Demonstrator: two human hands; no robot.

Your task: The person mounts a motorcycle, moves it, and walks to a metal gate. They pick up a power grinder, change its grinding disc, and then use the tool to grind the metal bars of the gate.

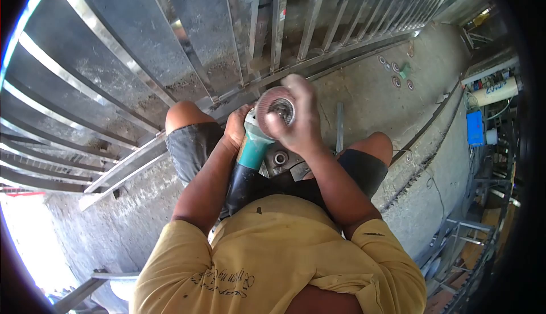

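I crouch over a teal and black angle grinder (252,153) held between my knees. My left hand (235,126) grips its head from the left. My right hand (298,118) is closed around a reddish flap disc (272,104) at the grinder's head, fingers over its rim and metal centre. The grinder's black handle (239,189) points back at my yellow shirt.
A stainless steel gate frame (170,58) with many bars lies on the concrete floor in front of me. Several spare discs (396,74) lie on the concrete at the upper right. A steel strip (340,126) lies beside my right knee. Equipment and racks stand at the right edge.
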